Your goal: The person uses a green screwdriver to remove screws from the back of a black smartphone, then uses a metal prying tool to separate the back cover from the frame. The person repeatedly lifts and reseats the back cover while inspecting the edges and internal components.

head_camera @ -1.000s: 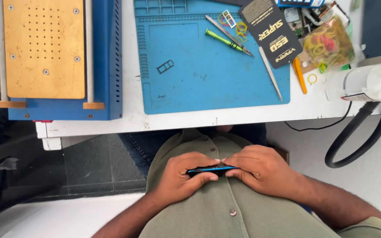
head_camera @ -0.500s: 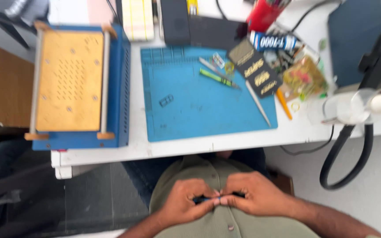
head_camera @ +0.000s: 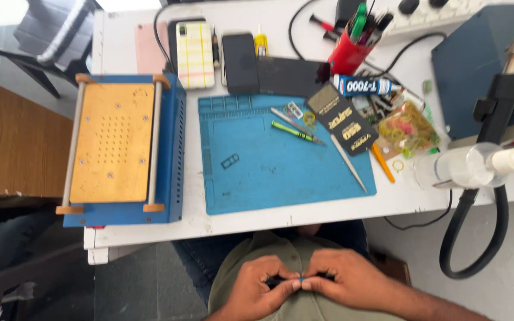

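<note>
Down low, both hands squeeze thin dark phone (head_camera: 300,278) against belly, off table. Left hand (head_camera: 256,288) grips one end, right hand (head_camera: 352,280) other, thumbs meeting, likely to steady it. Farther: blue mat (head_camera: 269,172) by near table edge, tweezers (head_camera: 348,163), screwdriver (head_camera: 295,132), red cup (head_camera: 346,57) at far edge.

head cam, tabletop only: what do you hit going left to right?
Blue machine with the tan plate → blue work mat → bag of coloured rubber bands → clear spray bottle.
</note>
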Tool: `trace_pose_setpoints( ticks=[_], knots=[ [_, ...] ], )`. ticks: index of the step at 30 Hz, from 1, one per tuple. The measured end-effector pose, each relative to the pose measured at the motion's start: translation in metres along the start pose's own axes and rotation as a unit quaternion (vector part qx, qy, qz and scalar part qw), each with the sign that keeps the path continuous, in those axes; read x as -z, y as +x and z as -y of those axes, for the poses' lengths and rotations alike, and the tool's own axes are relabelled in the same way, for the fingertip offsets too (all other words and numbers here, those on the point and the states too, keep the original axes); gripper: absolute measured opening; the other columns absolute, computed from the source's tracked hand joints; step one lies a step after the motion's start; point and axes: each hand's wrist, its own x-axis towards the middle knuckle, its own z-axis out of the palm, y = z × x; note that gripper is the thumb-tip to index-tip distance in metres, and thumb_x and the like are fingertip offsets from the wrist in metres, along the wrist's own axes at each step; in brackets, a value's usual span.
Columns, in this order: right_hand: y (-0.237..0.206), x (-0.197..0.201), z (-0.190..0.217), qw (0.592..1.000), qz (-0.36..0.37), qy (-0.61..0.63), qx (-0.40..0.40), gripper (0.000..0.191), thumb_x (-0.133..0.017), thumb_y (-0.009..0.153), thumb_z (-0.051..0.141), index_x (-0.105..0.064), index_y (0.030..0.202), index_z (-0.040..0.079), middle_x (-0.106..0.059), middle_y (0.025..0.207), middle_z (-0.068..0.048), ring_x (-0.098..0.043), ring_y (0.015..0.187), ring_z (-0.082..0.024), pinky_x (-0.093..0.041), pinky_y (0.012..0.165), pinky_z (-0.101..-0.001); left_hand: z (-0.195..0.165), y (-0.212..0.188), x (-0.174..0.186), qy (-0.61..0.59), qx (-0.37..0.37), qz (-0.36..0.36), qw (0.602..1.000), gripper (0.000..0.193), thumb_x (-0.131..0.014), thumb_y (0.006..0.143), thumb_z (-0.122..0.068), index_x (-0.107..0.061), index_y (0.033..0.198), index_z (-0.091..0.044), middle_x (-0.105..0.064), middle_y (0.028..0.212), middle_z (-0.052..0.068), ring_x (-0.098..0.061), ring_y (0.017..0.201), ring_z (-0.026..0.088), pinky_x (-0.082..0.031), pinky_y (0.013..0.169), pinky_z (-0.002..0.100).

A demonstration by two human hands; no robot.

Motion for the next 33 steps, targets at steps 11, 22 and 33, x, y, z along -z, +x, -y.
trace_pose_setpoints(
  ticks=[11,22,33],
  knots=[
    [0.021,0.038,-0.009,0.963,-0.169,-0.166,0.129,0.020,-0.080,0.081,0.016,-0.077,0.100,0.011,-0.076,0.099,-0.005,-0.069,0.098,-0.027,-0.053,0.089,-0.0401,-0.015,0.042,0.022,0.148,-0.089,-0.076,0.982,0.025,-0.086,0.082,-0.021,-0.077,0.100,-0.006,-0.078,0.098,0.010,-0.074,0.093,0.024,-0.057,0.084,0.034],
    [0.080,0.068,-0.026,0.931,-0.240,-0.216,0.172,0.018,-0.077,0.086,0.014,-0.076,0.104,0.010,-0.075,0.100,-0.004,-0.069,0.100,-0.023,-0.046,0.110,-0.0477,-0.002,0.102,0.038,0.085,-0.070,-0.170,0.979,0.022,-0.082,0.086,-0.013,-0.077,0.106,-0.006,-0.077,0.103,0.007,-0.075,0.096,0.020,-0.058,0.085,0.031],
    [0.078,0.063,-0.034,0.933,-0.246,-0.199,0.171,0.021,-0.080,0.084,0.013,-0.076,0.104,0.011,-0.075,0.102,-0.004,-0.069,0.101,-0.023,-0.047,0.110,-0.0474,0.019,0.103,0.036,0.056,-0.089,-0.159,0.982,0.021,-0.082,0.087,-0.013,-0.076,0.106,-0.006,-0.078,0.107,0.006,-0.074,0.100,0.017,-0.059,0.087,0.030]
  ],
)
